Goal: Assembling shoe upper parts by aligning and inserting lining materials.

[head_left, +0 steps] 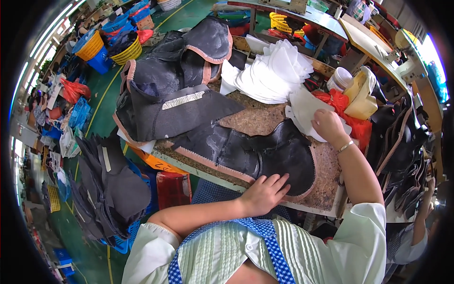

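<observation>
A black leather shoe-upper piece (286, 158) with a pink zigzag-cut edge lies across the front of the speckled worktop (255, 111). My left hand (266, 191) rests on its near edge, fingers stretched out and slightly apart. Beyond it, my right hand (329, 128) has its bent fingers pressed together on a thin white cut piece (302, 106); the thumb is hidden. That white piece lies beside a fanned stack of white pieces (272, 71). At the left of the worktop, similar black uppers (163, 71) are heaped, one with a pale strip on it.
A red plastic bag (362, 132), a yellowish block (359, 94) and a white tub (339, 79) stand right of the white stack. Black pieces hang at the far right, near another person's arm (422, 213). Dark cut pieces (111, 184) pile over a blue basket at left.
</observation>
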Tool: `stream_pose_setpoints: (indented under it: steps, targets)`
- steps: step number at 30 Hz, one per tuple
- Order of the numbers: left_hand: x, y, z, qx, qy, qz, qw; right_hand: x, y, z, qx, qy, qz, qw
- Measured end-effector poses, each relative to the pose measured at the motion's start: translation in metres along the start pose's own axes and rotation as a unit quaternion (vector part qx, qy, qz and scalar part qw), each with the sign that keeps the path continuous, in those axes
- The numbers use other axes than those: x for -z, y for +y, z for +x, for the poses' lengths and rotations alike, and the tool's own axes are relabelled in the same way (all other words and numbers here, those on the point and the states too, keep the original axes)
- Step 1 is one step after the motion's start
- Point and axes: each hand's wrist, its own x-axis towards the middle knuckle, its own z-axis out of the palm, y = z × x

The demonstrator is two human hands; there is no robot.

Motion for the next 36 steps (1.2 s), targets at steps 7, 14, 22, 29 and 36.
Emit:
stream_pose_setpoints:
  steps: [7,14,22,29,36]
  targets:
    - [0.025,-0.021,0.105,-0.016,0.094,-0.098,0.991,-0.023,0.009,0.001,0.083,-0.038,-0.143,0.985]
    - [-0.028,-0.055,0.155,0.094,-0.122,0.087,0.984,-0.040,0.013,-0.013,0.005,0.130,-0.007,0.991]
    - [-0.032,-0.052,0.161,0.075,-0.148,0.179,0.970,-0.032,0.017,0.000,-0.071,0.178,0.063,0.979]
    - [-0.034,-0.043,0.170,0.071,-0.160,0.197,0.965,-0.040,0.140,0.006,-0.370,0.430,0.140,0.811]
    - [0.029,-0.070,0.151,0.200,0.035,-0.449,0.870,0.077,0.003,-0.034,-0.134,0.320,0.149,0.926]
